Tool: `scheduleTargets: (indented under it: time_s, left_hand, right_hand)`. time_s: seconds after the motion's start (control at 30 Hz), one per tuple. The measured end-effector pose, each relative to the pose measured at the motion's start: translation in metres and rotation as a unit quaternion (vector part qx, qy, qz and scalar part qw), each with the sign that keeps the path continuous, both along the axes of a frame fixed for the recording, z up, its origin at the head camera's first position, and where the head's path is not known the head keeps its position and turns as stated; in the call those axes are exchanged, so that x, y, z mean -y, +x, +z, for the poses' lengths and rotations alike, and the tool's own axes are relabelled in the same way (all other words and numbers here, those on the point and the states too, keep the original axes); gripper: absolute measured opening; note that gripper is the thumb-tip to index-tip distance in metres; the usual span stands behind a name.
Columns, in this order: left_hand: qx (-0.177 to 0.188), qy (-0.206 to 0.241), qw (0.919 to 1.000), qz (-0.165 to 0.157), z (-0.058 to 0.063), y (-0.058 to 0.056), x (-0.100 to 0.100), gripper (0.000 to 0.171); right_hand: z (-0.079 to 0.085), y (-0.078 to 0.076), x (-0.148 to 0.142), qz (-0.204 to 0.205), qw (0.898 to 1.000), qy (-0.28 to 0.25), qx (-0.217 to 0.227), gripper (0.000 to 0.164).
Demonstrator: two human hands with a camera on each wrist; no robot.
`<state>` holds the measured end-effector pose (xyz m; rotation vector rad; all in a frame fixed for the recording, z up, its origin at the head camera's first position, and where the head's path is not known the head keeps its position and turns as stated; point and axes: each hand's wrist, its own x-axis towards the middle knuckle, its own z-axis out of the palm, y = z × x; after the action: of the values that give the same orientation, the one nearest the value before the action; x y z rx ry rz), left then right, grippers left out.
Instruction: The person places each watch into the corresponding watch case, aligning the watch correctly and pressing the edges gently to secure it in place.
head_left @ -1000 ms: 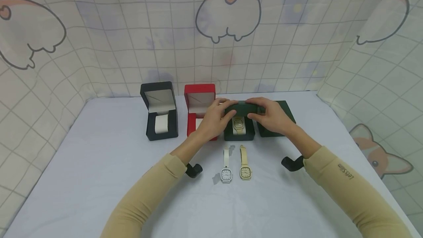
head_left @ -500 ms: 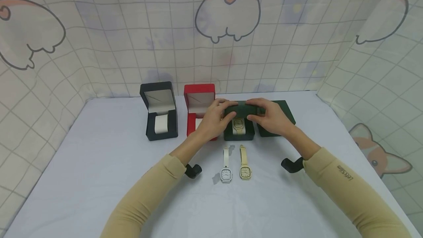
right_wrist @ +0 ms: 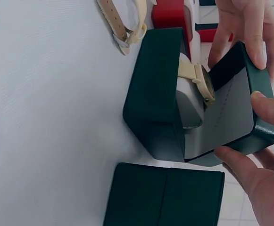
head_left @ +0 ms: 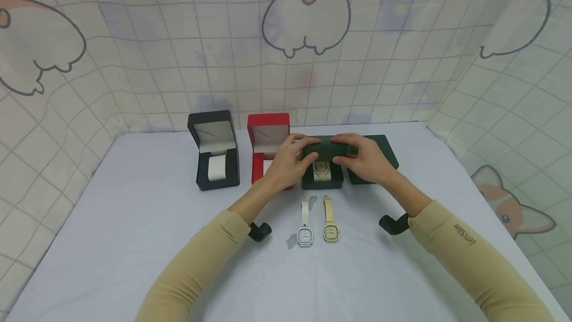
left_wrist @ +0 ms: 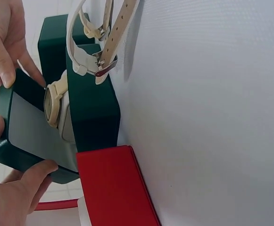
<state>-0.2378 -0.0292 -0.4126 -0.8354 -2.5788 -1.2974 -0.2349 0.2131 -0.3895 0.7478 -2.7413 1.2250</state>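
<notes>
A green watch box (head_left: 322, 183) stands partly open, its lid (head_left: 326, 149) tilted over a gold-toned watch (head_left: 321, 169) on a white cushion. My left hand (head_left: 288, 161) holds the left side of this lid, thumb at the front edge. On its right side my right hand (head_left: 367, 159) grips likewise. Both wrist views look into the gap: pale lining (left_wrist: 37, 129) inside the lid, the watch (right_wrist: 203, 84) wrapped round its cushion (right_wrist: 192, 107). In front of the box lie a white watch (head_left: 305, 235) and another gold-toned watch (head_left: 331, 233), straps pointing away.
Left of the hands stand an open red watch box (head_left: 269, 119), partly behind my left hand, and an open black one (head_left: 217, 183) with a white cushion. A closed green box (head_left: 385, 149) sits at right. Behind the white table (head_left: 134, 202) hangs a patterned cloth (head_left: 178, 53).
The green lid has tipped slightly lower over the watch, both hands keeping their hold on it. The other boxes and the two loose watches stay where they were.
</notes>
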Motion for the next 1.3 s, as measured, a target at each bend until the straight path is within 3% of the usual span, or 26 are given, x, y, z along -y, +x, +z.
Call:
scheduleTargets:
  time_s: [0.4,1.0,1.3]
  left_hand:
    - [0.005,0.003,1.0000,0.003,-0.003,0.001,0.001,0.038]
    - [-0.020,0.015,0.9997,-0.009,-0.010,0.001,0.000,0.037]
    - [-0.014,0.018,0.9997,-0.008,-0.011,0.001,-0.002,0.037]
  right_hand:
    - [-0.004,0.001,0.001,0.001,1.000,-0.016,0.009,0.051]
    - [-0.011,0.000,0.001,-0.004,1.000,-0.024,0.001,0.052]
    - [-0.012,0.003,0.003,-0.018,1.000,-0.010,-0.003,0.052]
